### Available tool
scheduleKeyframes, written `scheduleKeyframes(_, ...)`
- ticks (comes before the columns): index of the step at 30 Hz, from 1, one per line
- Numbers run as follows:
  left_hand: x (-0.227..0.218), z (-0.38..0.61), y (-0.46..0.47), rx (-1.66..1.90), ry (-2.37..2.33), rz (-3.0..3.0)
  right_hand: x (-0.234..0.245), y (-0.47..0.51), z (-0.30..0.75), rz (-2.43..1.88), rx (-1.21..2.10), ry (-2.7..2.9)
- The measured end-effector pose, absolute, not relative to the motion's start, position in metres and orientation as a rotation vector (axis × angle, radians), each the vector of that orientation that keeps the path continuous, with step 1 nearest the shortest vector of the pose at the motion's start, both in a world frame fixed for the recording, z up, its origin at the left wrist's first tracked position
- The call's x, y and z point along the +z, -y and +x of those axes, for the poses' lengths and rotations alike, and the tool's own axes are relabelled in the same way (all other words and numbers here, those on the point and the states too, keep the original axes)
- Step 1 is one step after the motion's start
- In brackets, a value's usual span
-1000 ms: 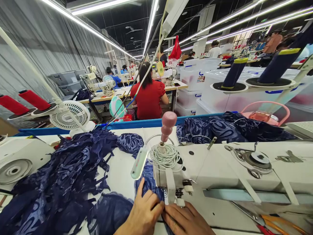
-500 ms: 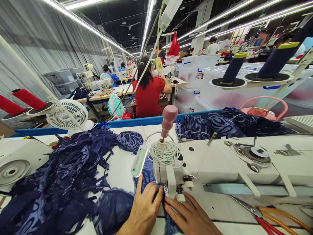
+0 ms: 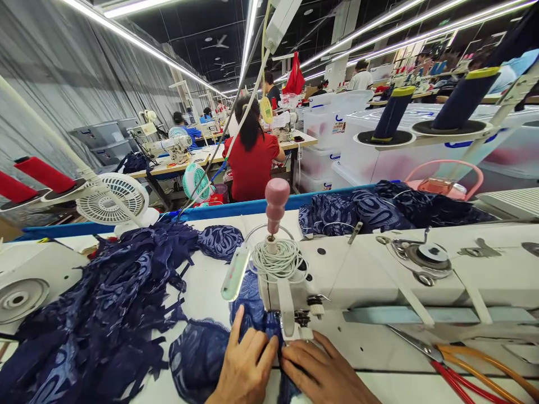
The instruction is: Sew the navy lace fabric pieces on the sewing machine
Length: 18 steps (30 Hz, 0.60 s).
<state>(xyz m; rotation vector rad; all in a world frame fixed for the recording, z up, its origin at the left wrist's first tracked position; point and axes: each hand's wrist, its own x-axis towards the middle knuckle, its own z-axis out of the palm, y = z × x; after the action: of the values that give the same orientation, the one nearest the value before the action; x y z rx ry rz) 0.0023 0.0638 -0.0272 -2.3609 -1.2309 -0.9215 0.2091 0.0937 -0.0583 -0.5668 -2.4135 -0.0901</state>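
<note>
where navy lace fabric (image 3: 250, 294) is fed in under the head of a white sewing machine (image 3: 366, 255), two bare hands are set down close together. the fabric is spread partly to the left of the machine head and is continued toward the wearer between the hands. by the left hand (image 3: 248, 359), index finger stretched forward and other fingers bent, it is pressed beside the stitching spot; the right hand (image 3: 326, 367) is laid nearly flat opposite, fingertips on the fabric. whether anything is also pinched cannot be told, and the needle is not made out.

the step in hand is judged to be the guiding of a seam; for the next move, even steering is called for, with layers aligned and fingertips kept clear.

compared with half a second ago, the view is shifted slightly right, a lace cup (image 3: 197, 359) at lower left is brought nearer the machine, and the left index fingertip is set farther from a pale translucent bar (image 3: 236, 275). ahead, the raised arm of a seated co-worker in red (image 3: 252, 168) is lowered.
</note>
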Motion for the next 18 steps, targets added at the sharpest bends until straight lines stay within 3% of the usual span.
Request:
scheduleKeyframes(8, -0.041, -0.002, -0.064, -1.088, 1.449, -2.343, -0.048, -0.092, 0.211, -0.576, -0.05, 2.477)
scheduleKeyframes(14, -0.046, -0.017, -0.062, -0.848, 1.451, -2.402, -0.068, -0.097, 0.21, -0.561, -0.137, 2.379)
scheduleKeyframes(18, -0.029, -0.025, -0.067, -0.894, 1.313, -2.45, -0.059, -0.093, 0.207, -0.588, -0.131, 2.362)
